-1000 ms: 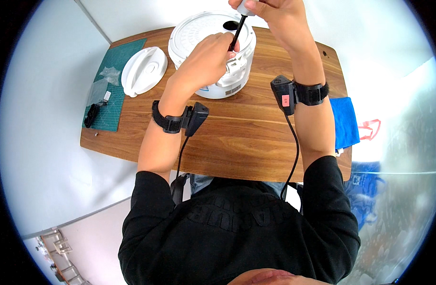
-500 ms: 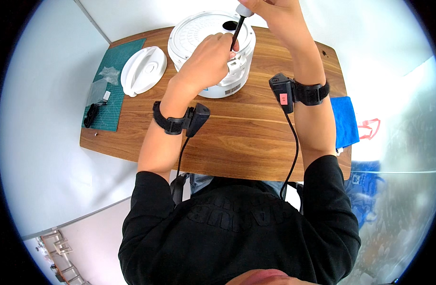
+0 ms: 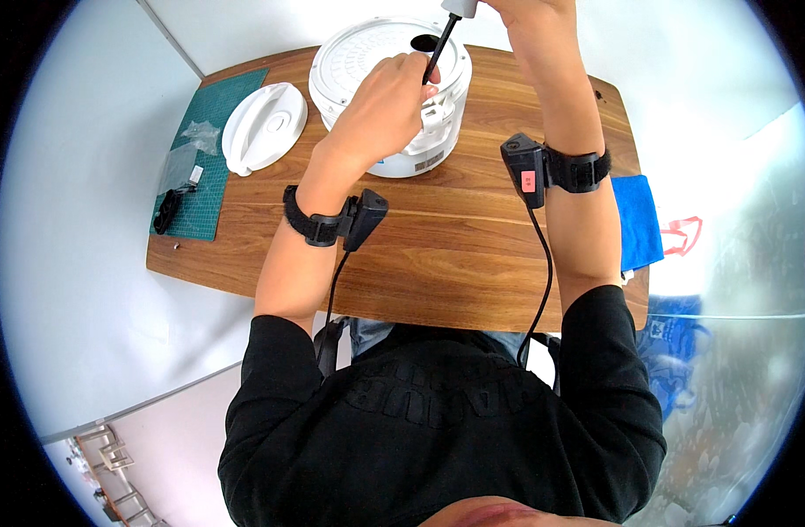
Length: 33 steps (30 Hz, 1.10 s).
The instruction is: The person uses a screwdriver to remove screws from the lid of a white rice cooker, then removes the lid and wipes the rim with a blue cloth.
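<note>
1. Top centre of the frame: round white appliance [image 3: 394,83] standing on the wooden bench [image 3: 473,246], ribbed top plate facing up, a dark opening near its far rim.
2. Left hand [image 3: 387,101] curled over the near right side of the appliance, fingers wrapped down against the top edge and bracing it; nothing loose held, as far as can be seen.
3. Right hand [image 3: 530,13] at the very top edge of the frame, closed around the grey handle of a screwdriver [image 3: 439,48]; most of the handle cropped off by the frame edge.
4. Long axis of the screwdriver running from upper right down to lower left, black shaft slanting steeply, tip just beside the left fingertips and close to the dark opening; exact contact point hidden behind the fingers.
5. Appliance lying below and left of the right hand, directly under the left hand; left hand clearly the nearer one.
6. Left of the appliance: a detached white lid [image 3: 262,127], partly on a green cutting mat [image 3: 201,189] carrying small bags and a dark object. Right edge of the bench: blue cloth [image 3: 639,220].
</note>
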Motion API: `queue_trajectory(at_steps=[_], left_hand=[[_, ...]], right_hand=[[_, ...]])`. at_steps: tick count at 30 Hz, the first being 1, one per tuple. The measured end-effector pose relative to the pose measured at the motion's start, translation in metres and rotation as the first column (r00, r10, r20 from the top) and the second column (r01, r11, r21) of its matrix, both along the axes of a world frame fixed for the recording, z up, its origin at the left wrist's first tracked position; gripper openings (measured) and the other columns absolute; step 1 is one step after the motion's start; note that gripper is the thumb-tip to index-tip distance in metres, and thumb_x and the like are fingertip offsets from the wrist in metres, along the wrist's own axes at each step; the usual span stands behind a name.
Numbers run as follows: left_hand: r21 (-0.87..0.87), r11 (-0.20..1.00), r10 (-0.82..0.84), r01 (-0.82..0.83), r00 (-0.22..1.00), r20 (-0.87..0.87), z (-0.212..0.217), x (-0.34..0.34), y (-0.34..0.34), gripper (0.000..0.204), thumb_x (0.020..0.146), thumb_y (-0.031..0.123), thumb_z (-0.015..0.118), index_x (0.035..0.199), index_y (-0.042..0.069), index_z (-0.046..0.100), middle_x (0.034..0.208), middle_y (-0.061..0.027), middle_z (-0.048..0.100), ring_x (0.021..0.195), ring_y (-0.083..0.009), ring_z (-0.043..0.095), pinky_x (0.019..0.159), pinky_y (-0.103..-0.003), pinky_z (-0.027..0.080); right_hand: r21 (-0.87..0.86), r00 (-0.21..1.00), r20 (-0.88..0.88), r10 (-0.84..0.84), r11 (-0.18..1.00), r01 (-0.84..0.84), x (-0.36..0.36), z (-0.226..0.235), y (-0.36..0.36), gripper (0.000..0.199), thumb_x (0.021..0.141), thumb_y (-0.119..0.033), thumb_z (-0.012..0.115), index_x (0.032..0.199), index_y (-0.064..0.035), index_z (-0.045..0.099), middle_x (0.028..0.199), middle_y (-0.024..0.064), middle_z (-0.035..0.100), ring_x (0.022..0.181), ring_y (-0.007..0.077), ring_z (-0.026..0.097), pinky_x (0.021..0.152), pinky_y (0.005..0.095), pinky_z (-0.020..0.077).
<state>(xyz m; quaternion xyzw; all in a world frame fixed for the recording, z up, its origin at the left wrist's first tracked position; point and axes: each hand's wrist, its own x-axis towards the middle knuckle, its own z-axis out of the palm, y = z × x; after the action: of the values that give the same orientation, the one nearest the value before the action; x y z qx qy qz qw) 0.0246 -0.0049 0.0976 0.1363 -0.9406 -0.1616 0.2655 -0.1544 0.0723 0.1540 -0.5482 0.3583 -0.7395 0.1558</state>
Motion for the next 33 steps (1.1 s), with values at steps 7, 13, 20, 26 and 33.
queue_trajectory(at_steps=[7, 13, 20, 26, 33], left_hand=[[-0.041, 0.995, -0.093, 0.088, 0.982, -0.162, 0.001, -0.002, 0.036, 0.015, 0.094, 0.004, 0.062, 0.109, 0.001, 0.062, 0.091, -0.0147, 0.062, 0.081, -0.0298, 0.061, 0.073, -0.040, 0.048], [0.145, 0.954, -0.258, 0.262, 0.965, -0.047, -0.036, -0.042, 0.079, 0.017, 0.093, 0.003, 0.062, 0.109, -0.002, 0.062, 0.096, -0.0176, 0.065, 0.082, -0.0321, 0.064, 0.073, -0.042, 0.050], [0.481, 0.862, -0.300, 0.158, 0.925, 0.234, -0.089, -0.101, 0.074, 0.027, 0.089, -0.001, 0.067, 0.115, -0.004, 0.061, 0.077, -0.0102, 0.063, 0.070, -0.0223, 0.061, 0.069, -0.037, 0.049], [0.439, 0.894, -0.245, 0.092, 0.920, 0.305, -0.127, -0.136, 0.059, 0.029, 0.083, -0.003, 0.073, 0.111, -0.002, 0.066, 0.079, -0.0094, 0.066, 0.073, -0.0201, 0.063, 0.070, -0.035, 0.050], [0.439, 0.894, -0.248, 0.095, 0.919, 0.308, -0.145, -0.161, 0.058, 0.029, 0.080, 0.000, 0.077, 0.108, -0.001, 0.068, 0.081, -0.0119, 0.071, 0.076, -0.0208, 0.067, 0.070, -0.034, 0.052]], right_hand=[[-0.054, 0.972, 0.220, -0.080, 0.994, 0.095, -0.024, -0.016, 0.047, 0.048, 0.090, 0.002, 0.063, 0.135, 0.0021, 0.047, 0.107, 0.0198, 0.069, 0.090, 0.0253, 0.069, 0.078, 0.0367, 0.0573], [0.132, 0.904, 0.258, -0.341, 0.939, 0.316, -0.052, -0.064, 0.108, 0.042, 0.088, -0.005, 0.067, 0.128, 0.0012, 0.053, 0.101, 0.0155, 0.067, 0.088, 0.0237, 0.067, 0.078, 0.0357, 0.0539], [0.257, 0.726, 0.476, -0.497, 0.868, 0.425, -0.106, -0.162, 0.142, 0.054, 0.089, -0.003, 0.072, 0.133, 0.0080, 0.044, 0.109, 0.0170, 0.063, 0.093, 0.0211, 0.066, 0.071, 0.0301, 0.0523], [0.361, 0.646, 0.527, -0.552, 0.834, 0.418, -0.099, -0.193, 0.143, 0.055, 0.087, -0.005, 0.073, 0.133, 0.0058, 0.045, 0.108, 0.0142, 0.063, 0.088, 0.0163, 0.062, 0.070, 0.0288, 0.0494], [0.418, 0.622, 0.566, -0.541, 0.839, 0.349, -0.102, -0.212, 0.144, 0.060, 0.083, -0.004, 0.076, 0.133, 0.0064, 0.044, 0.103, 0.0147, 0.066, 0.081, 0.0167, 0.064, 0.063, 0.0284, 0.0464]])
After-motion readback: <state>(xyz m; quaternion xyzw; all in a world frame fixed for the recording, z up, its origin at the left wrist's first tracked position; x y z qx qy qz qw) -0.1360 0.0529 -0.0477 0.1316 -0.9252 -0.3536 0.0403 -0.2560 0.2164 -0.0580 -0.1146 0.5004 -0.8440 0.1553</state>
